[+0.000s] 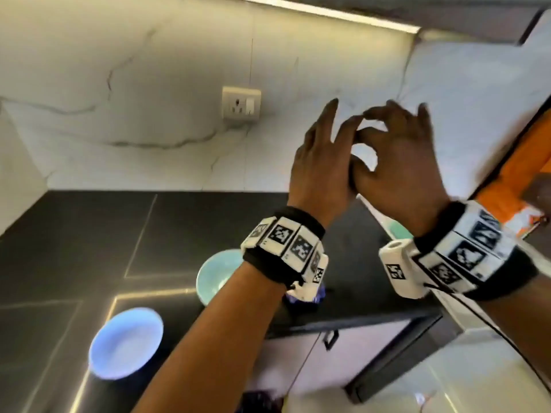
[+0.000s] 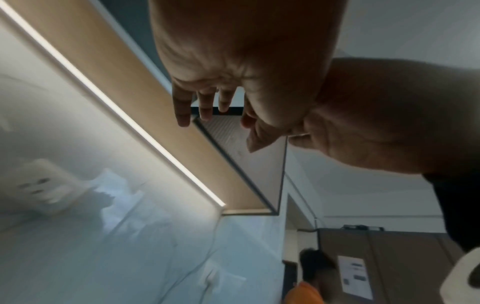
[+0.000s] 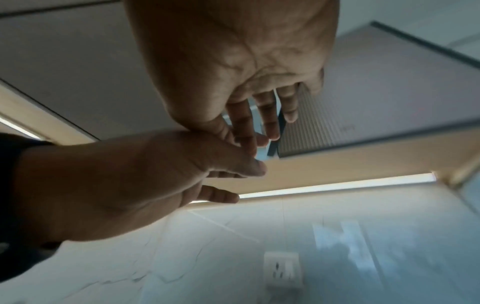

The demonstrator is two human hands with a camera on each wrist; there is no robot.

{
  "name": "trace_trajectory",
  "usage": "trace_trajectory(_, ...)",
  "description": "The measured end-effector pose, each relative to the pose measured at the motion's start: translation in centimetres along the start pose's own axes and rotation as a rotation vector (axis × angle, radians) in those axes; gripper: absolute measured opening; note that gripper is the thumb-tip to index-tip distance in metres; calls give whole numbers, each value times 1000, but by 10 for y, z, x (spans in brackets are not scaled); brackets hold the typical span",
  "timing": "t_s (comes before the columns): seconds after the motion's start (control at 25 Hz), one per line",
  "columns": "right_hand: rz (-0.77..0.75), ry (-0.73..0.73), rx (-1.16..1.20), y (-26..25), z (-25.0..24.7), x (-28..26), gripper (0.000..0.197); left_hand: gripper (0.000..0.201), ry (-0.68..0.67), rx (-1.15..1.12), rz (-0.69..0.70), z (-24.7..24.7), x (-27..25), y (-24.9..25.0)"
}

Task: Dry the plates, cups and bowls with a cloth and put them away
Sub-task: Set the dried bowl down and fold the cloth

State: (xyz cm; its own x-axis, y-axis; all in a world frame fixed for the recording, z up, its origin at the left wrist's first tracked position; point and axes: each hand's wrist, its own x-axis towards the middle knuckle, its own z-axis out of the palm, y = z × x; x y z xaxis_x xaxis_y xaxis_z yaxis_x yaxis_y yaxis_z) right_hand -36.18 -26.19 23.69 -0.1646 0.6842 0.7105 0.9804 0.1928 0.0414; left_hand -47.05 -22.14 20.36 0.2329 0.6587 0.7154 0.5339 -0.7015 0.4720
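two bowls [image 1: 126, 342] sit on the tabletop [image 1: 74, 234], apparently not put away; no cloth shows clearly. above them the left hand [image 1: 320, 162] and right hand [image 1: 396, 162] are raised, touching, fingers spread, holding nothing. most work looks left.

White marble wall [image 1: 149, 70] with socket [image 1: 241, 103], black countertop [image 1: 74, 234], under-cabinet light strip [image 1: 313, 8]
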Motion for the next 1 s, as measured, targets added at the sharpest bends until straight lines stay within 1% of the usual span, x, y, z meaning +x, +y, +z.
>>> trace_trajectory(0.08,30,-170,161,-16,55,-22,33,60,-93,-4,-192,10,-49,-40)
trace_trajectory(0.12,48,-228,239,-23,83,-34,28,56,-101,-2,-295,15,-75,-59)
trace_trajectory(0.16,92,-285,327,-30,105,-45,23,51,-80,3,-382,18,-100,-76)
trace_trajectory(0.2,168,-374,439,-36,130,-56,22,47,-46,14,-485,20,-126,-94)
trace_trajectory(0.28,342,-620,585,-41,177,-72,33,44,0,64,-749,20,-172,-124)
trace_trajectory(0.32,398,-731,616,-42,199,-78,41,44,3,102,-892,19,-190,-137)
trace_trajectory(0.36,430,-819,641,-41,223,-81,49,43,1,141,-1011,18,-204,-147)
trace_trajectory(0.4,452,-896,650,-41,242,-83,54,41,-4,172,-1101,19,-213,-155)
trace_trajectory(0.48,489,-1012,658,-40,279,-86,62,36,-15,219,-1203,20,-222,-168)
trace_trajectory(0.56,532,-1110,663,-40,307,-89,65,42,-73,243,-1316,21,-223,-182)
trace_trajectory(0.64,518,-1228,652,-41,329,-91,69,50,-123,239,-1455,26,-226,-194)
trace_trajectory(0.72,493,-1302,659,-46,338,-90,75,52,-139,169,-1499,31,-228,-202)
trace_trajectory(0.84,458,-1330,646,-53,333,-79,84,58,-102,33,-1520,28,-223,-205)
trace_trajectory(0.92,431,-1276,620,-58,320,-57,86,70,-66,11,-1491,13,-207,-209)
trace_trajectory(1.0,379,-1203,626,-65,297,-22,82,85,7,-14,-1431,-10,-182,-212)
